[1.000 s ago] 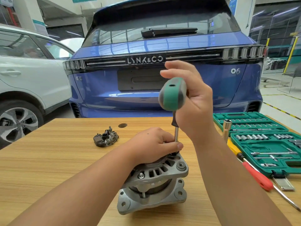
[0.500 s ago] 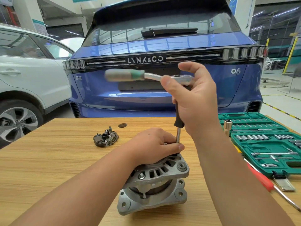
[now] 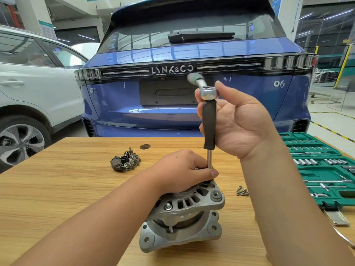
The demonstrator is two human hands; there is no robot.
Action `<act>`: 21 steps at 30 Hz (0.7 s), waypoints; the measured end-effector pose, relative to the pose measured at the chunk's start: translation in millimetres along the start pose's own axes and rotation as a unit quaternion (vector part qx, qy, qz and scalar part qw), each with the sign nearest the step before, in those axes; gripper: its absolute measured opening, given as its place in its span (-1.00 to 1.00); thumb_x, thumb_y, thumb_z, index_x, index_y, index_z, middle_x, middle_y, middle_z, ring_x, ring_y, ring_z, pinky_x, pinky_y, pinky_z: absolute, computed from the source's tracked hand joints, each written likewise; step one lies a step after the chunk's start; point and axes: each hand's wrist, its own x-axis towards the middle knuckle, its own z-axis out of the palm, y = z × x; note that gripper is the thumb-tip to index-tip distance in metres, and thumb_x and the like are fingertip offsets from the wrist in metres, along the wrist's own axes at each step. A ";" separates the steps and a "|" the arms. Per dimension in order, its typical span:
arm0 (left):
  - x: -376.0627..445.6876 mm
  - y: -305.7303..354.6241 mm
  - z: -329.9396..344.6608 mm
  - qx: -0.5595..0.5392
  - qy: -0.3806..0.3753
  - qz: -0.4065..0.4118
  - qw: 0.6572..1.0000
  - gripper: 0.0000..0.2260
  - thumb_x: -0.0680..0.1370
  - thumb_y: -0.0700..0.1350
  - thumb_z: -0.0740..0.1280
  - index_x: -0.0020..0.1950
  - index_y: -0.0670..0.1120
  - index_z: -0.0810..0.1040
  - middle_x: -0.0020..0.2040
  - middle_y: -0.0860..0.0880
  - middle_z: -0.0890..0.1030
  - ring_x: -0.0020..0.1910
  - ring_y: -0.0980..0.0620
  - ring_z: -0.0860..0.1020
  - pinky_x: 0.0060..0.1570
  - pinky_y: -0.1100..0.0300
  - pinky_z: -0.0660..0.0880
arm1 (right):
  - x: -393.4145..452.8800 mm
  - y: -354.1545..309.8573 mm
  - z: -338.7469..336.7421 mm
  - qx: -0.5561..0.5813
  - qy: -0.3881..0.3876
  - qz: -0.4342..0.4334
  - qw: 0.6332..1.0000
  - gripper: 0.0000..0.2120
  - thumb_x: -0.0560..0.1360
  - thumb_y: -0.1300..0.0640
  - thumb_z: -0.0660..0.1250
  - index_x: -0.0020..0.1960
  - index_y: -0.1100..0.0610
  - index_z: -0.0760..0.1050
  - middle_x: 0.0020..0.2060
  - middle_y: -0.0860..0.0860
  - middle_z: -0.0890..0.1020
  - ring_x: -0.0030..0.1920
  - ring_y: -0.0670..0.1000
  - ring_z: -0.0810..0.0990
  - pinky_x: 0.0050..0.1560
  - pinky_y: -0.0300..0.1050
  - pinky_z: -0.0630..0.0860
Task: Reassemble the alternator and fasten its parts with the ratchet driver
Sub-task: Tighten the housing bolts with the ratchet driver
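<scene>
One alternator (image 3: pixel 182 214) stands near the front middle of the worktop (image 3: pixel 57 189), its finned housing uppermost. One ratchet driver (image 3: pixel 209 121) rises from the housing's far edge with its long axis vertical: bare shaft below, black sleeve above, and the ratchet head at top with its handle swung away toward the blue car (image 3: pixel 192 104). The left hand (image 3: pixel 184 169) is the nearer to the fastener; it rests curled over the housing top, its fingers (image 3: pixel 213 172) pinching the shaft just above the seat. The right hand (image 3: pixel 240 121) lies directly above, half open, thumb and fingertips holding the ratchet head. Outward lie one detached rectifier piece (image 3: pixel 125 162) to the left, one small cluster of loose screws (image 3: pixel 242 191) (count unclear) to the right, and one green socket case (image 3: pixel 326 169) at the right edge.
</scene>
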 end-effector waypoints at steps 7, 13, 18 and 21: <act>1.4 0.4 -0.9 -0.006 -0.003 0.003 1.000 -0.60 0.62 0.23 0.30 -0.15 -0.07 0.62 -0.24 -0.10 0.60 -0.36 0.05 0.44 -0.30 0.11 0.37 | 2.3 14.2 -0.5 -0.167 0.092 -0.313 0.930 -0.76 0.41 0.37 0.46 -0.14 0.07 0.51 -0.27 -0.04 0.59 -0.26 -0.05 0.59 -0.25 -0.14 0.50; 1.0 -0.7 -0.3 -0.015 -0.007 0.001 1.000 -0.62 0.62 0.23 0.30 -0.05 -0.06 0.66 -0.20 -0.09 0.62 -0.20 -0.07 0.54 -0.20 0.04 0.47 | 11.1 26.7 -12.7 -0.487 0.057 -0.570 0.659 -0.77 0.51 0.42 0.37 0.09 0.17 0.58 0.11 0.19 0.47 0.09 -0.23 0.51 0.08 -0.30 0.46; 0.6 0.2 -1.0 -0.021 -0.007 -0.010 1.000 -0.64 0.62 0.24 0.31 -0.07 -0.03 0.66 -0.18 -0.07 0.65 -0.18 -0.04 0.58 -0.11 -0.02 0.54 | 7.7 25.1 -9.7 -0.245 -0.086 -0.332 0.907 -0.58 0.46 0.15 0.15 0.25 0.18 0.55 0.10 0.18 0.60 -0.16 0.02 0.57 -0.20 -0.14 0.50; 0.1 -0.2 -0.7 -0.022 -0.007 -0.011 1.000 -0.64 0.61 0.23 0.31 -0.08 -0.03 0.66 -0.17 -0.06 0.66 -0.18 -0.03 0.59 -0.12 0.06 0.53 | 7.6 19.3 -12.4 -0.146 -0.118 -0.239 0.953 -0.61 0.52 0.02 0.17 0.26 0.14 0.54 -0.03 0.25 0.53 -0.29 0.09 0.50 -0.28 -0.09 0.46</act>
